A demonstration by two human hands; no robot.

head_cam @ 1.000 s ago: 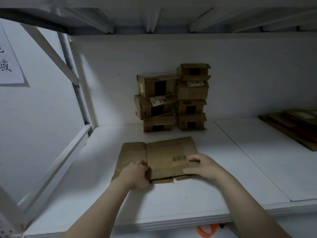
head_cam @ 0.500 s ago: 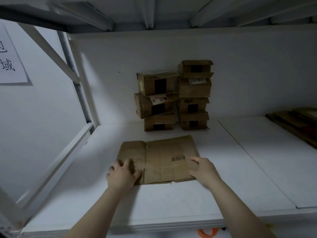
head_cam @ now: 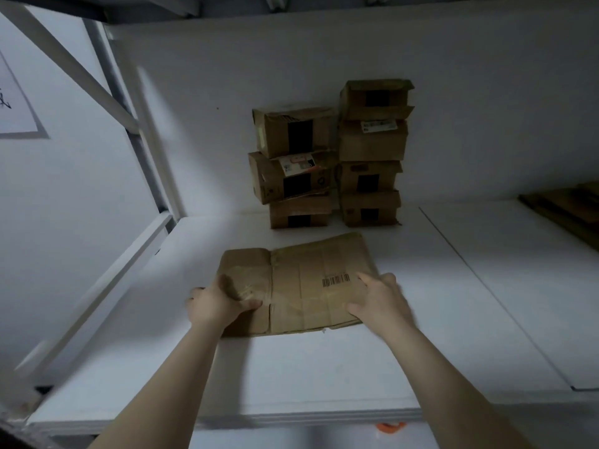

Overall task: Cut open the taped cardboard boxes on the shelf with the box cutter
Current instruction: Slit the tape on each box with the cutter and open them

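A flattened brown cardboard box with a barcode lies on the white shelf in front of me. My left hand grips its left flap, thumb on top. Over the box's right edge, my right hand curls around it, fingers on top. At the back wall stand two stacks of small taped cardboard boxes, each with a strip of dark tape. No box cutter shows in either hand.
More flattened cardboard lies at the far right of the shelf. A white diagonal brace and upright post close the left side. Something orange pokes out below the shelf's front edge. A paper sign hangs at the left.
Both hands have shifted from pressing flat on the cardboard to gripping its left and right edges. The flattened box sits about where it was.
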